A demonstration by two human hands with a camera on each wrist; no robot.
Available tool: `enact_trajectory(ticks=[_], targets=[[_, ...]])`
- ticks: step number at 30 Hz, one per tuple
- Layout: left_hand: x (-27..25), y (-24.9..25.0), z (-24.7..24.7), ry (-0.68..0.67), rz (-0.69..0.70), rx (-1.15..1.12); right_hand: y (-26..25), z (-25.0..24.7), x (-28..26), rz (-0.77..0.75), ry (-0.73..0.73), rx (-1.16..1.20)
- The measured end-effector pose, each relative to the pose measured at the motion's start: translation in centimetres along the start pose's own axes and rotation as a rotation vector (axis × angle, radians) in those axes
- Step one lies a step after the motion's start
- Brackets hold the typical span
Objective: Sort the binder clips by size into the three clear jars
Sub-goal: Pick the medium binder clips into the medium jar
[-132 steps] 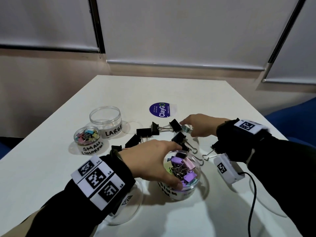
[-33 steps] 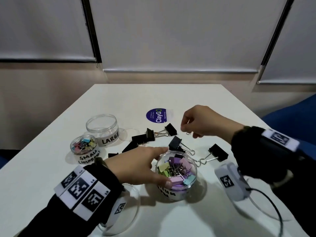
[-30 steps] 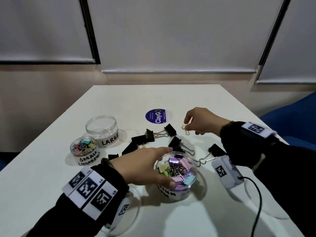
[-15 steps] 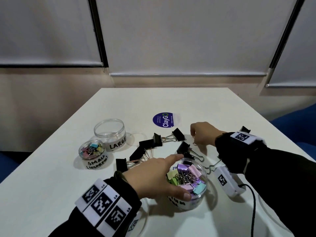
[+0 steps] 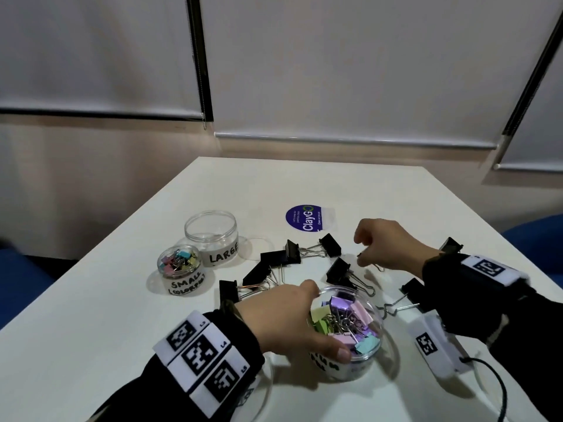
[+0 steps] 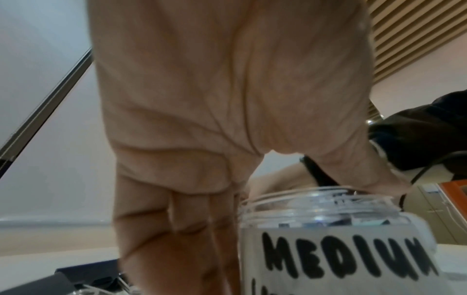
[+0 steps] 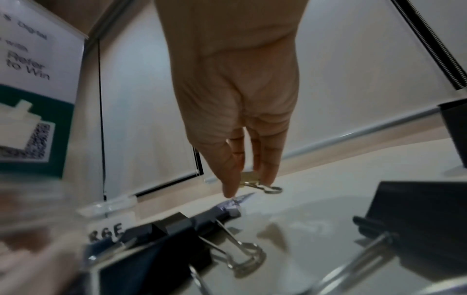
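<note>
My left hand (image 5: pixel 292 318) grips the open clear jar labelled MEDIUM (image 5: pixel 345 333) near the table's front, thumb on its near rim. The jar (image 6: pixel 328 229) holds several pastel clips. My right hand (image 5: pixel 365 254) hovers just over the table behind that jar. In the right wrist view it (image 7: pixel 250 179) pinches a small yellowish binder clip (image 7: pixel 248 176) between thumb and fingers. The empty jar labelled LARGE (image 5: pixel 211 236) and the SMALL jar (image 5: pixel 179 269), with tiny coloured clips, stand at the left. Several large black clips (image 5: pixel 330 248) lie loose between the jars and my hands.
A round blue ClayGo sticker (image 5: pixel 304 217) lies beyond the clips. A white tagged box with a black cable (image 5: pixel 438 348) sits under my right forearm. A clear lid (image 5: pixel 254 246) lies beside the LARGE jar. The white table (image 5: pixel 335 184) ends at a wall with blinds.
My right hand came down from above the table to the spot right of the black clips, with the small clip pinched in it. My left hand has stayed on the MEDIUM jar.
</note>
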State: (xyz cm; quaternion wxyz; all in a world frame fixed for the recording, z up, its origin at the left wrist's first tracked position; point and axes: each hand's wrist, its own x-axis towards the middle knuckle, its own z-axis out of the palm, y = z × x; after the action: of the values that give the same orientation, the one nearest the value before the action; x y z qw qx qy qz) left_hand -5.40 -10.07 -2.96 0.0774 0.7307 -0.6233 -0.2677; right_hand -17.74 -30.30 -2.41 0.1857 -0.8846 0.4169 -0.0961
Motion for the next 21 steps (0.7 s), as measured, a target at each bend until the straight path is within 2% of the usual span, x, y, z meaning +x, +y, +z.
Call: enact_trajectory(ticks=[3, 7, 12, 16, 21], targets=[[-0.1, -0.2, -0.3, -0.021, -0.006, 0.1, -1.5, -0.9, -2.6, -0.141, 0.013, 0.136], [-0.3, -0.4, -0.9, -0.02, 0.022, 0.113, -4.1, -1.6, -6.6, -0.301, -0.056, 0.229], [-0.2, -1.4, -1.2, -0.055, 0.058, 0.104, -6.8, -1.4, -9.4, -0.474, -0.211, 0.003], [-0.1, -2.2, -1.0, -0.056, 0.091, 0.087, -8.0, 0.0, -9.9, -0.572, -0.213, -0.122], [0.1, -2.3, -1.1, -0.038, 0.097, 0.114, -7.5, 0.6, -10.0, -0.55, -0.155, -0.193]])
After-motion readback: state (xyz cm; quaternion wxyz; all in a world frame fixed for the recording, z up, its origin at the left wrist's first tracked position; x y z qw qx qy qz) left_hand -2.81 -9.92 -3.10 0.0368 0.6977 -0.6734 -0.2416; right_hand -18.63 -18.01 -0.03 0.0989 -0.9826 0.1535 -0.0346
